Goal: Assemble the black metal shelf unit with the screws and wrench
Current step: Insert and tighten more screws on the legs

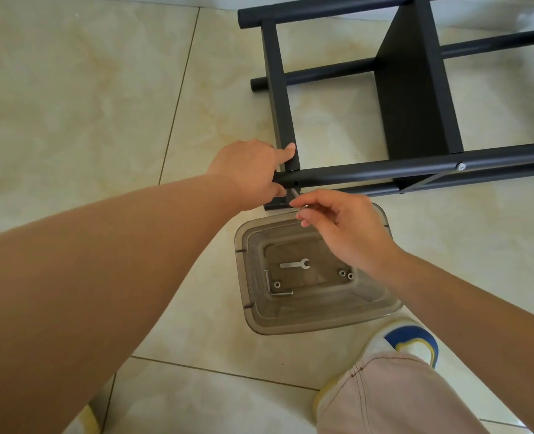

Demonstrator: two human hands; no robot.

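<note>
1. My right hand (337, 220) pinches a screw (294, 193) just below the tube's hole (296, 183).
2. My left hand (253, 170) grips the shelf unit (409, 89) corner on the floor.
3. If the holes sit misaligned, I judge the screw may jam or drop.

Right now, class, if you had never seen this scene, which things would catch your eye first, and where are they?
First, the black shelf frame lying on the tiled floor at upper right, with the left hand gripping its near corner. Just below, the right hand pinches a silver screw close to a hole in the front tube. Beneath the hands sits a clear plastic tub holding a small wrench, screws and nuts.
</note>
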